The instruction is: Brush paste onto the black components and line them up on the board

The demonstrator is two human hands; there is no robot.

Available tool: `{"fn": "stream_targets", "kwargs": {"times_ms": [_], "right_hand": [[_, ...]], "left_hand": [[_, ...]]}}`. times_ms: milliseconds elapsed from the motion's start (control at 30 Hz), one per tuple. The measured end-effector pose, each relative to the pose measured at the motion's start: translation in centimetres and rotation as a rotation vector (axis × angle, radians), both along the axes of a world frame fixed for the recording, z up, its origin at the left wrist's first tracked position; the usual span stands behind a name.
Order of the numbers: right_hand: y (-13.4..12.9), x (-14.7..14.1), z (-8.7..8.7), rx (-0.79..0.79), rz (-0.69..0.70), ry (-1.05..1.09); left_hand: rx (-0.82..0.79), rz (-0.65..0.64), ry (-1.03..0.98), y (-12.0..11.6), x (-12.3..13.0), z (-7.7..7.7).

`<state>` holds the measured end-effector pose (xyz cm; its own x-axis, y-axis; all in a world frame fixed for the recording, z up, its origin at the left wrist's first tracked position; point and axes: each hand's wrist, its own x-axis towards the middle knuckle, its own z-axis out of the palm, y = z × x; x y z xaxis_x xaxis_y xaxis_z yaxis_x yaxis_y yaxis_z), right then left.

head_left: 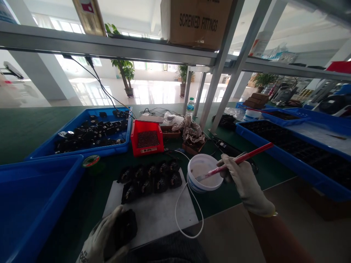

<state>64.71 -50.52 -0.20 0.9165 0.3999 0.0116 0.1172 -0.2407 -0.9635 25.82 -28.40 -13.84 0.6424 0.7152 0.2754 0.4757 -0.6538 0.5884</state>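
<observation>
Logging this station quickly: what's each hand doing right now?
Left hand: closed, holding a black molded part.
Right hand: closed, holding a red-handled brush.

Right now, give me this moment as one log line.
left hand: black part | right hand: red-handled brush, tip in white tub | white board: black parts
</observation>
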Motion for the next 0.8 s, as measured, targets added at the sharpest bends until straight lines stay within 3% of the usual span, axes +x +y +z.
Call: {"fn": "stream_targets", "kwargs": {"times_ms": [300, 600, 800], "right_hand": [[-1.0, 0.2, -0.6, 0.085, -0.062, -0.009], [0.3, 0.0, 0.1, 0.058, -0.009, 0.052], [-0.5, 0.7, -0.7, 0.251, -0.078, 0.134]], "left_hand": [[-0.125, 0.103, -0.175, -2.3, 1.9, 1.9], [-0.157, 0.052, -0.193, -2.9, 2.7, 2.5], [-0.18, 0.041, -0.221, -3.8, 3.4, 2.7]]}}
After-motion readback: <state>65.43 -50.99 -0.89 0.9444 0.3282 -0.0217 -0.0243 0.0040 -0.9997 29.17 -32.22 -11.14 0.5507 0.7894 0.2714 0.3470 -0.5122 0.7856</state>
